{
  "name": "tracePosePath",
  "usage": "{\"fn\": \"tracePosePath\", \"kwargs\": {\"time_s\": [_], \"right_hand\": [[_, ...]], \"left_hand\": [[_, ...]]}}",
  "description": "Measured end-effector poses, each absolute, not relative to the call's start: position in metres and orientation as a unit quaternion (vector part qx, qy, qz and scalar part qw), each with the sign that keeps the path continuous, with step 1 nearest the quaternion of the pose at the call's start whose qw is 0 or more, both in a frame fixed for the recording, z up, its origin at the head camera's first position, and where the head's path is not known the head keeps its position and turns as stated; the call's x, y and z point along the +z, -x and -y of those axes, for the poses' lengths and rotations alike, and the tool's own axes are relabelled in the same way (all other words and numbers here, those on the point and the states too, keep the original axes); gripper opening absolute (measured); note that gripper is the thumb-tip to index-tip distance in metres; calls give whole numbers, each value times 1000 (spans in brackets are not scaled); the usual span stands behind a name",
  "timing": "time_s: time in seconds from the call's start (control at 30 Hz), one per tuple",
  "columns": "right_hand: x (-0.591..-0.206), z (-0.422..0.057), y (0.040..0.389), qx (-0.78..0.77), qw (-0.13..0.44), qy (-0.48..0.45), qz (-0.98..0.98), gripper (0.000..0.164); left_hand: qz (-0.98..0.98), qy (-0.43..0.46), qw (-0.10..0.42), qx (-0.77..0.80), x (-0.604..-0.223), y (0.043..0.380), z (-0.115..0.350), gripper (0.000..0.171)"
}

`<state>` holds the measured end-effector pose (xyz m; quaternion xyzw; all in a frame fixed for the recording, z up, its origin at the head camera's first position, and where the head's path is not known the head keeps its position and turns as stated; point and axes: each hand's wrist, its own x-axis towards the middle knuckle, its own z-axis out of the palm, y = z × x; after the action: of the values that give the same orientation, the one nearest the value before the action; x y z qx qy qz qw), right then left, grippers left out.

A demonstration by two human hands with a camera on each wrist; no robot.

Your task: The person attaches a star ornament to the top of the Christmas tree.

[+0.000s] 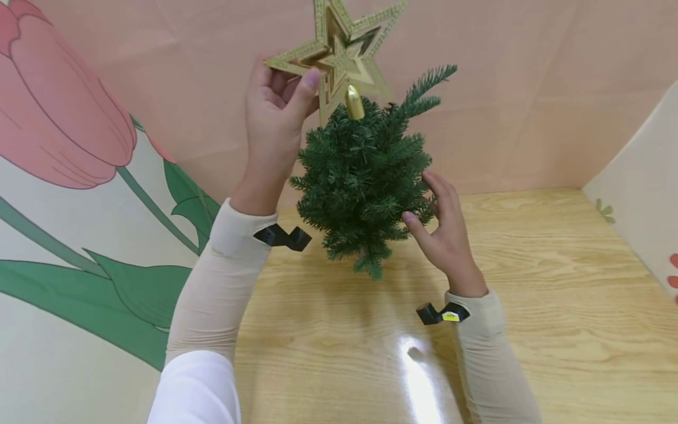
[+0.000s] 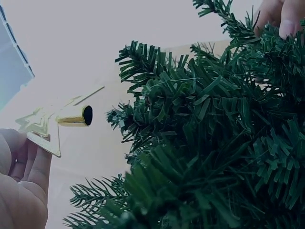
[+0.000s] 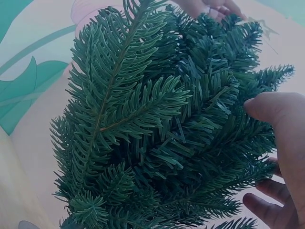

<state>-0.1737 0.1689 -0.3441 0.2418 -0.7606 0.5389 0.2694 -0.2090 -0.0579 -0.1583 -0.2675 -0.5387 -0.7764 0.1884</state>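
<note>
My left hand pinches a gold star tree topper by one point, thumb in front and fingers behind. Glitter edges the star, and a gold cone-shaped socket sits at its base. In the left wrist view the socket's hollow mouth faces the small green Christmas tree, a short gap away from the branch tips. At the tree's right side is my right hand, its fingers loosely spread and its thumb tip against the needles. The right wrist view shows that thumb over the branches.
The tree stands on a wood-grain table. Behind it hangs a pink backdrop, with a panel of painted tulips on the left and a pale panel on the right. One longer branch sticks out at the tree's upper right.
</note>
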Motion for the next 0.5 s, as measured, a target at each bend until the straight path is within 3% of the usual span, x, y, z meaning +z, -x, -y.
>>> {"fn": "tracePosePath", "kwargs": {"time_s": [0.5], "right_hand": [[-342,-169,171,539,264,-235,765,69]], "left_hand": [[573,273,188,-750,-160,209,54,20]]}}
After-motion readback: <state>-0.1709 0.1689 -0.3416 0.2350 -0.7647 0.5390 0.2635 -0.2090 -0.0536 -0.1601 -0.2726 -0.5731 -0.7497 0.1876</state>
